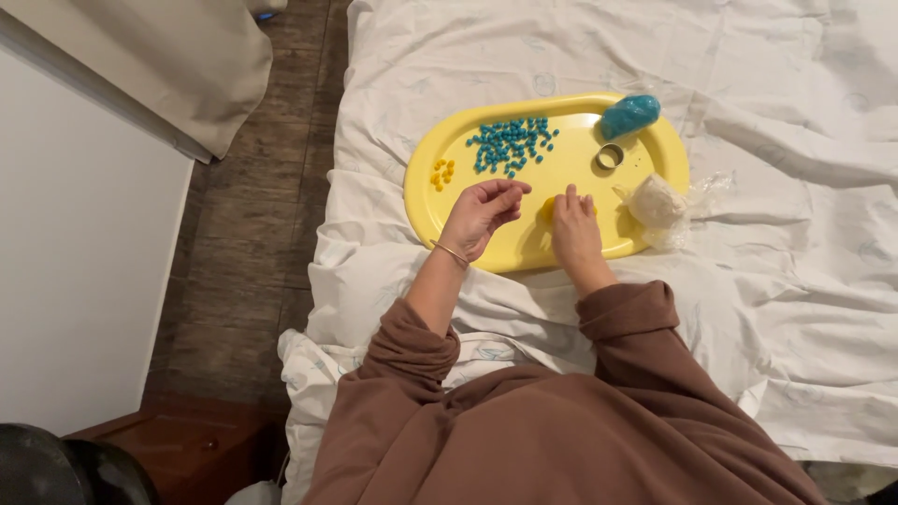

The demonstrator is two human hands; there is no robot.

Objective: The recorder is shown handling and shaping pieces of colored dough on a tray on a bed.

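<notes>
An oval yellow tray [426, 201] lies on a white sheet. On it sit several small blue balls [510, 143], a few yellow balls [441, 172], a blue lump [629, 115] at the far rim and a small metal ring [610, 155]. My left hand [480, 214] hovers palm up over the tray, fingers curled with the fingertips pinched together; whether a small piece sits between them I cannot tell. My right hand [573, 230] rests on the tray, fingers on a yellow lump [548, 208] that is mostly hidden beneath it.
A clear bag with a whitish lump [659, 203] lies at the tray's right edge. The white sheet [795, 234] is rumpled around the tray. A wooden floor [243, 234] runs along the left, with a white panel [75, 281] beyond it.
</notes>
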